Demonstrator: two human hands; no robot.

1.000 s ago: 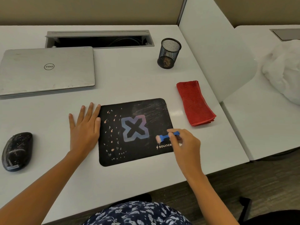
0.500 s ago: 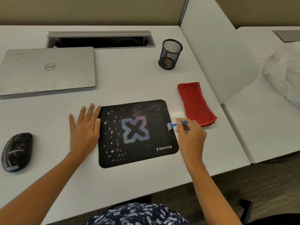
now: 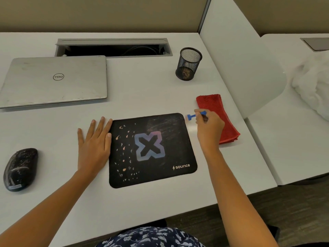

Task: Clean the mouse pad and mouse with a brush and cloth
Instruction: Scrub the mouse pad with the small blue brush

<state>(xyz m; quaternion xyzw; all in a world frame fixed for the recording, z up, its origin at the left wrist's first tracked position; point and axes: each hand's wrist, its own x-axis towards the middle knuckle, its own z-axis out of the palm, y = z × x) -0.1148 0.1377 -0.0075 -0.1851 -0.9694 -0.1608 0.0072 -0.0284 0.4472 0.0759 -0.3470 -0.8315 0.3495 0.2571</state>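
Observation:
A black mouse pad [image 3: 160, 139] with a blue X logo lies in the middle of the white desk. My left hand [image 3: 94, 143] rests flat on the desk, fingers spread, its thumb side touching the pad's left edge. My right hand [image 3: 209, 127] grips a small blue brush [image 3: 191, 116]; its bristle end is just off the pad's far right corner. A folded red cloth [image 3: 216, 106] lies right of the pad, partly behind my right hand. A dusty black mouse [image 3: 20, 168] sits at the far left.
A closed silver laptop [image 3: 53, 81] lies at the back left, in front of an open cable tray [image 3: 114, 49]. A black mesh pen cup [image 3: 188, 64] stands at the back right. A white divider panel [image 3: 240, 56] borders the desk on the right.
My right hand has swept the brush from the pad's near right corner up along its right side to the far right corner. My left hand has stayed flat in place.

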